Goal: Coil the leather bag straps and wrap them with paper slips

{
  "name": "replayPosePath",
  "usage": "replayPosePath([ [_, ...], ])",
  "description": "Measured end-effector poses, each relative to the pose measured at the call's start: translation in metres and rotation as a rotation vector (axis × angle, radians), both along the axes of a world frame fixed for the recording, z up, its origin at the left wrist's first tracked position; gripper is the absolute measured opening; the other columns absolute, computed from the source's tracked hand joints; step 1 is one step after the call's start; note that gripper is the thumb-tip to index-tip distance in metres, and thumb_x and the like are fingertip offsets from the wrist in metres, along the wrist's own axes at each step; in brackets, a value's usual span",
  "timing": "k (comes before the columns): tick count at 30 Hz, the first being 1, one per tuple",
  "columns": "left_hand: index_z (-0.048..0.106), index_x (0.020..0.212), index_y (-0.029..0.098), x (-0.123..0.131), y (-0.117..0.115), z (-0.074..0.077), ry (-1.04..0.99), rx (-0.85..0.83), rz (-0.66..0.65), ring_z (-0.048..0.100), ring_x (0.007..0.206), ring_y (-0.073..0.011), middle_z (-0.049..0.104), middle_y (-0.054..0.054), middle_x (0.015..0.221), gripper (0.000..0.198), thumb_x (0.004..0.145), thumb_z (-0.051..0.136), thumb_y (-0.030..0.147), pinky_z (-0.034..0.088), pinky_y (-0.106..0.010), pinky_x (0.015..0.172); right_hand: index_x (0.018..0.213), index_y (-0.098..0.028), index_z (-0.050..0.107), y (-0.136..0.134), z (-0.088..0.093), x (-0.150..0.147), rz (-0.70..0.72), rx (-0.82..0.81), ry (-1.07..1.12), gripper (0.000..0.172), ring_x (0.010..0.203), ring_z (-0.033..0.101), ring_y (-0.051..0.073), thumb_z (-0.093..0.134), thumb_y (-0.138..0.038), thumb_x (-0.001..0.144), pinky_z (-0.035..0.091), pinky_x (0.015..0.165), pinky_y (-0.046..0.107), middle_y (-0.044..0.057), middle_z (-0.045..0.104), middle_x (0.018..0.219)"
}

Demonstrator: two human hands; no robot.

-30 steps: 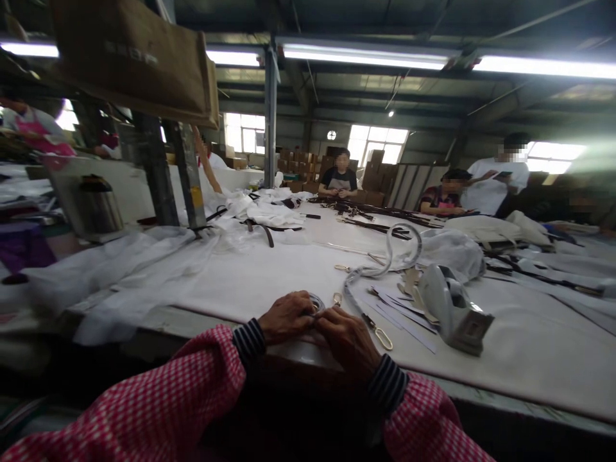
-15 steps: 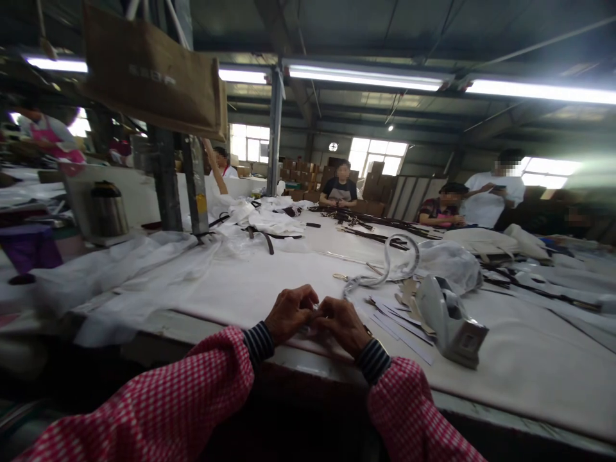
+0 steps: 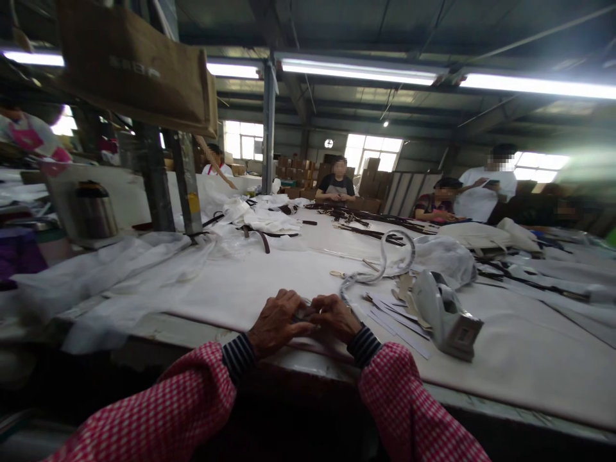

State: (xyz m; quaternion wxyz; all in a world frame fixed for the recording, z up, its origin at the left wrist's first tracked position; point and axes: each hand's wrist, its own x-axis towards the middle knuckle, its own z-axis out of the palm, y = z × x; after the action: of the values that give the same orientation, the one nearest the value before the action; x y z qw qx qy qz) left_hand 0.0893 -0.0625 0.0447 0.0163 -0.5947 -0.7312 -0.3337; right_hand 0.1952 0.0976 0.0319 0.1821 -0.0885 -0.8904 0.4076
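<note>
At the near edge of the table, my left hand (image 3: 278, 323) and my right hand (image 3: 335, 316) work close together. Between them shows a short grey, shiny piece of a plastic-wrapped strap (image 3: 303, 310). My left fingers curl over its far side with the thumb stretched towards the right hand. The right fingers are pinched on it, their tips partly hidden. Behind my right hand, a silvery wrapped length rises into a loop on the table. A gold-coloured metal clasp (image 3: 337, 274) lies beside that loop.
A tape dispenser (image 3: 445, 317) stands right of my hands, beside paper strips (image 3: 397, 316). Clear plastic (image 3: 445, 256) lies behind it. Dark straps (image 3: 375, 221) and white wrapping (image 3: 260, 215) cover the far table. A brown bag (image 3: 139, 70) hangs upper left. Several people sit or stand beyond.
My left hand has flattened and opened its thumb outward, lying further left of the right hand. More of the grey piece shows between them. The whole view has shifted slightly.
</note>
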Motion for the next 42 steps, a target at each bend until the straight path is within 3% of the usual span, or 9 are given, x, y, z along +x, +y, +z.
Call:
replayPosePath([
  [4,0.067,0.096,0.023,-0.004,-0.006,-0.008,0.107,-0.081,-0.043,0.052,0.11,-0.0259,0.066,-0.003,0.108,0.015,0.087,0.068,0.035,0.036,-0.042,0.091,0.08,-0.014,0.075,0.004,0.005,-0.001,0.04,0.037,-0.071,0.014,0.062,0.062,0.013,0.068,-0.026,0.078,0.046,0.057,0.021,0.002,0.071,0.072],
  [9,0.071,0.098,0.028,-0.008,-0.002,-0.007,0.108,-0.104,-0.107,0.054,0.105,-0.0238,0.068,0.0,0.102,0.013,0.088,0.068,0.035,0.037,-0.038,0.087,0.084,-0.015,0.077,0.009,0.036,-0.005,0.193,0.143,-0.264,0.014,0.053,0.065,0.014,0.066,-0.022,0.08,0.044,0.047,0.018,0.001,0.07,0.063],
  [12,0.071,0.101,0.028,-0.012,-0.001,-0.007,0.112,-0.106,-0.115,0.054,0.104,-0.0244,0.068,0.0,0.105,0.016,0.088,0.067,0.037,0.037,-0.038,0.087,0.08,-0.016,0.076,0.004,0.055,-0.008,0.244,0.281,-0.319,0.01,0.052,0.066,0.014,0.066,-0.014,0.079,0.043,0.048,0.018,0.0,0.07,0.059],
  [15,0.071,0.095,0.024,-0.013,-0.002,-0.011,0.117,-0.105,-0.107,0.054,0.103,-0.0248,0.068,-0.002,0.102,0.018,0.089,0.065,0.04,0.038,-0.038,0.088,0.073,-0.016,0.073,-0.009,0.059,-0.005,0.215,0.474,-0.279,0.01,0.063,0.067,0.016,0.067,-0.011,0.078,0.044,0.058,0.022,0.004,0.071,0.067],
  [19,0.071,0.097,0.026,-0.01,-0.002,-0.014,0.098,-0.084,-0.079,0.053,0.103,-0.0235,0.068,-0.001,0.101,0.015,0.091,0.06,0.035,0.037,-0.038,0.09,0.096,-0.019,0.072,-0.028,0.047,0.009,0.169,0.667,-0.173,0.019,0.087,0.066,0.021,0.056,-0.011,0.089,0.043,0.072,0.029,0.009,0.071,0.1],
  [24,0.071,0.089,0.024,-0.004,0.0,-0.013,0.076,-0.077,-0.045,0.051,0.102,-0.0236,0.067,-0.002,0.096,0.014,0.089,0.057,0.023,0.037,-0.038,0.089,0.109,-0.021,0.064,-0.042,0.021,0.027,0.072,0.88,0.013,0.023,0.088,0.06,0.018,0.051,-0.012,0.093,0.044,0.07,0.026,0.006,0.065,0.099],
  [27,0.07,0.081,0.021,-0.003,0.0,-0.012,0.069,-0.078,-0.036,0.052,0.102,-0.0242,0.067,-0.003,0.095,0.014,0.087,0.057,0.022,0.037,-0.037,0.088,0.104,-0.018,0.063,-0.049,0.004,0.038,-0.015,0.857,0.053,0.018,0.091,0.056,0.021,0.053,-0.012,0.09,0.047,0.072,0.03,0.008,0.062,0.102],
  [33,0.071,0.089,0.024,-0.008,-0.007,-0.001,0.06,-0.124,-0.105,0.054,0.101,-0.0242,0.069,-0.001,0.1,0.01,0.083,0.064,0.026,0.04,-0.036,0.089,0.132,-0.015,0.053,-0.06,-0.025,0.055,-0.155,0.866,0.139,0.045,0.104,0.049,0.028,0.053,-0.01,0.088,0.048,0.089,0.042,0.013,0.058,0.121],
  [42,0.071,0.096,0.023,-0.013,-0.01,0.01,0.134,-0.189,-0.183,0.052,0.107,-0.0241,0.067,-0.005,0.107,0.016,0.087,0.066,0.035,0.041,-0.035,0.096,0.134,-0.018,0.052,-0.062,-0.024,0.058,-0.176,0.791,0.13,0.044,0.104,0.049,0.026,0.052,-0.012,0.09,0.046,0.092,0.04,0.011,0.057,0.12],
])
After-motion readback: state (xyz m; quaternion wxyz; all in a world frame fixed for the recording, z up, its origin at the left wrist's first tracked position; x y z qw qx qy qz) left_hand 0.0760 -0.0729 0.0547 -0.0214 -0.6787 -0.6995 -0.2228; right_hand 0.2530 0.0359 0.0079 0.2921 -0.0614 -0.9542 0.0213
